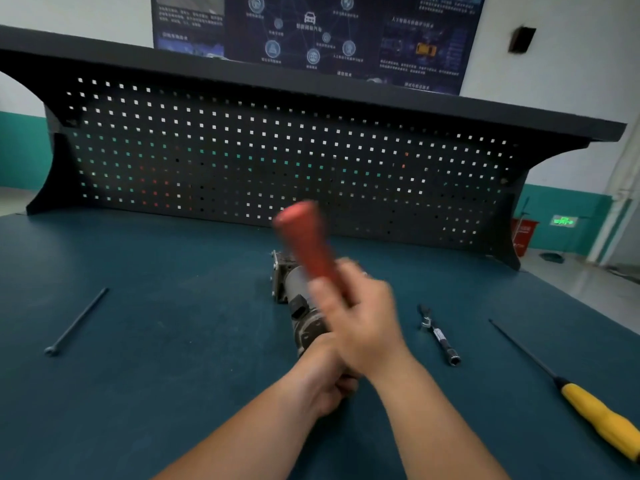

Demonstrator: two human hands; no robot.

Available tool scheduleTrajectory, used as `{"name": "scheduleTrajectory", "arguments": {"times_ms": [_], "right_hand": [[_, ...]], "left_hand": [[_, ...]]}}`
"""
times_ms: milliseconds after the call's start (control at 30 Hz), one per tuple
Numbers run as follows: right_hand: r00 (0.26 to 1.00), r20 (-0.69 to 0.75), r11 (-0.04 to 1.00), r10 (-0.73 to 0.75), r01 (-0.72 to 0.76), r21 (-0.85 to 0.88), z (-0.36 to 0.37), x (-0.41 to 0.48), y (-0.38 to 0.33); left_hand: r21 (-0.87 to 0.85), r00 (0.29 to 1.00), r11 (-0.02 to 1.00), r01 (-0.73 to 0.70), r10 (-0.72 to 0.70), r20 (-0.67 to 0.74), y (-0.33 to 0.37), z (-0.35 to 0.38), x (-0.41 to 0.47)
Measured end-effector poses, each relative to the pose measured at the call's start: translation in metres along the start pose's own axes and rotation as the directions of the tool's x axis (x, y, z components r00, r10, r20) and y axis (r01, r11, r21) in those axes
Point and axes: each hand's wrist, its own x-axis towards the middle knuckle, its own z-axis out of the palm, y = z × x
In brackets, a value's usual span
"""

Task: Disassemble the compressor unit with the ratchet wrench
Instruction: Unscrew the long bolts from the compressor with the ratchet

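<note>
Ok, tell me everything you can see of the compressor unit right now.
The grey metal cylindrical compressor unit lies on its side on the blue-green bench mat, its axis running away from the person. Its far end carries a squarish pale metal flange; a black block sits on its flank. The near end is hidden: the left hand seems to grip it there, and the right hand, holding the red-handled ratchet wrench, covers its right side. Details are blurred.

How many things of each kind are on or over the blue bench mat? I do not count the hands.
red-handled wrench: 1
yellow-handled screwdriver: 1
socket extension bar: 1
long dark bolt: 1
compressor unit: 1
Total: 5
</note>
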Motion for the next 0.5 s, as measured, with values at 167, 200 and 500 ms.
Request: {"name": "scheduleTrajectory", "arguments": {"times_ms": [167,200,500], "right_hand": [[0.999,-0.028,0.980,-0.032,0.026,-0.196,0.004,-0.006,0.001],[0.952,-0.279,0.992,0.124,-0.111,0.065,-0.002,-0.005,-0.001],[0.533,-0.493,0.610,0.688,-0.056,0.790,-0.015,0.007,0.008]], "left_hand": [[-0.147,0.985,0.976,-0.161,0.168,0.038,0.000,0.002,-0.001],[0.029,0.993,0.993,-0.111,0.110,0.043,0.002,0.002,0.001],[0.122,0.997,0.992,0.006,0.004,-0.080,0.010,0.002,-0.003]]}}
